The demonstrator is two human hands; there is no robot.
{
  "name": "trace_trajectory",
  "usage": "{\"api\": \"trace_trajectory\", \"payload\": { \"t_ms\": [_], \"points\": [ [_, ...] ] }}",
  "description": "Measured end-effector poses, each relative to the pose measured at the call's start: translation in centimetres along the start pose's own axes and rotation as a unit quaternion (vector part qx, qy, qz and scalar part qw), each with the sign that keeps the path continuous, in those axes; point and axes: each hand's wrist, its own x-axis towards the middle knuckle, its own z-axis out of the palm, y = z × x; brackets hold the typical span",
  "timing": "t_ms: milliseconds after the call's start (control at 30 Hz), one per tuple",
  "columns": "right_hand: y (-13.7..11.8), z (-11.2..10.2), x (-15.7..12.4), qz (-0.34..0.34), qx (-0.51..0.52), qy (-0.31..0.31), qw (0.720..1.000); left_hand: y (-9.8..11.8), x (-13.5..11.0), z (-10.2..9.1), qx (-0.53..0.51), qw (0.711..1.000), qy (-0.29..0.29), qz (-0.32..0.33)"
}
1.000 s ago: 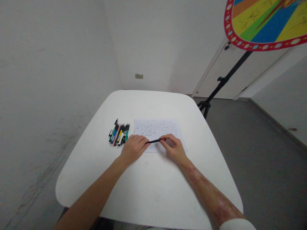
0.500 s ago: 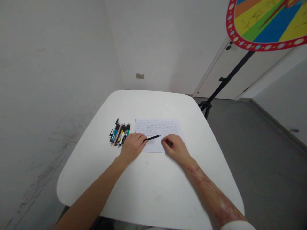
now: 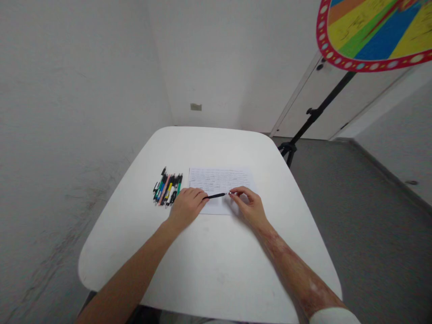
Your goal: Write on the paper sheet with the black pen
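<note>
A white sheet of paper [image 3: 221, 180] covered in handwriting lies on the white table [image 3: 209, 265]. My left hand [image 3: 187, 206] is closed on one end of a thin black pen [image 3: 216, 196], which lies level just above the sheet's near edge. My right hand [image 3: 249, 207] pinches something small at the pen's other end, possibly its tip or cap. A bunch of several coloured pens [image 3: 167, 188] lies on the table just left of the paper, next to my left hand.
A colourful prize wheel [image 3: 374, 33] on a black tripod stand [image 3: 305, 128] stands beyond the table's right side on grey floor. White walls close in at the left and behind. A white door is at the back right.
My right hand, which had let go of the pen's end half a second ago, has come back to it and pinches there. The left hand has kept hold of the pen.
</note>
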Motion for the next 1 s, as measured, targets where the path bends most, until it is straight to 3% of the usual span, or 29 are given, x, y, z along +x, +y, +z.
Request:
{"api": "trace_trajectory", "payload": {
  "t_ms": [400,700,1000],
  "points": [
    [-0.3,0.1,0.0,-0.028,-0.003,-0.051,0.998,0.1,0.1,-0.1,-0.005,1.0,-0.004,0.019],
    [0.2,0.0,-0.1,-0.02,-0.015,-0.055,0.998,0.1,0.1,-0.1,-0.007,0.999,0.009,0.039],
    [0.7,-0.1,0.0,-0.045,-0.13,-0.084,0.987,0.4,0.2,0.1,-0.003,0.998,0.006,0.061]
  ]
}}
